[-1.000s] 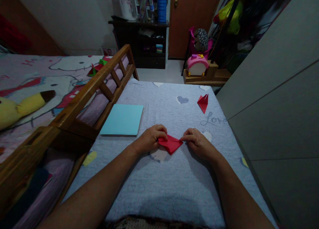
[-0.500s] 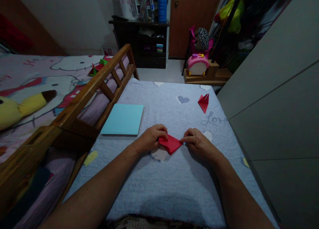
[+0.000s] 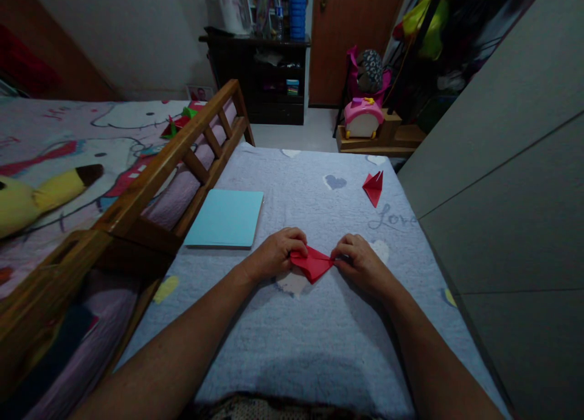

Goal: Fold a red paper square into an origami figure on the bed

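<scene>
A: Where's the red paper [image 3: 312, 266]?
B: On the bed [image 3: 305, 341], btwn the hands: R of the L hand [image 3: 281, 254], L of the R hand [image 3: 360, 263]. Both touch it, so neither's nearer.
A: Long axis?
B: Side to side, hand to hand, w/ one corner pointing back twd the person.
A: L hand pose?
B: Low, fingers curled, gripping the paper's L end; forearm slants in from lower L.
A: R?
B: Thumb + fingertips pinching the narrow R tip; forearm slants in from lower R.
A: Farther out?
B: Blue pad [image 3: 225, 219] past the L hand, off L. Then a folded red piece [image 3: 374, 189] nr the bed's far R corner, untouched.
</scene>
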### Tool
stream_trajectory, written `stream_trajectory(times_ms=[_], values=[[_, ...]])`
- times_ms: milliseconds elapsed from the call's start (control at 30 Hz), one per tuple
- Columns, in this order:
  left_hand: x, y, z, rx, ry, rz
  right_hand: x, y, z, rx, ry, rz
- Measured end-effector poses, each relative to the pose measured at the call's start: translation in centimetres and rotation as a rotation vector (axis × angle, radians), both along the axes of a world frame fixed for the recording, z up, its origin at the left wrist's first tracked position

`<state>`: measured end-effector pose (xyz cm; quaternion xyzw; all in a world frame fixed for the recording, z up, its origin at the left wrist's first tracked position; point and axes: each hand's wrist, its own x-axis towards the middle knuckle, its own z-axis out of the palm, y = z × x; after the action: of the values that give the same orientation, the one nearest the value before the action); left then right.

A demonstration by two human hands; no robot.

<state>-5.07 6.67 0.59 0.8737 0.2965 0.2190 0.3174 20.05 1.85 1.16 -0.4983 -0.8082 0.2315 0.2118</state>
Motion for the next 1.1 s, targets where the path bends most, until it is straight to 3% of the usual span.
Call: stream_trajectory(times_ms=[300,700,900,1100], values=[[0.0,0.1,-0.1,-0.002,-0.003,-0.005,0.3,0.1,-0.4,0.058,-0.067,0.052],[-0.1,0.1,-0.2,-0.025,-0.003,0.002,-0.2,-0.3,1.0,0.122,-0.197,0.114],[-0.1,0.1,-0.1,-0.026,-0.010,0.002,0.6,-0.2,1.3,0.083,-0.184,0.142],[-0.1,0.1,-0.1,-0.015,-0.009,-0.004,1.3,-0.2,1.5,-0.022,-0.031,0.100]])
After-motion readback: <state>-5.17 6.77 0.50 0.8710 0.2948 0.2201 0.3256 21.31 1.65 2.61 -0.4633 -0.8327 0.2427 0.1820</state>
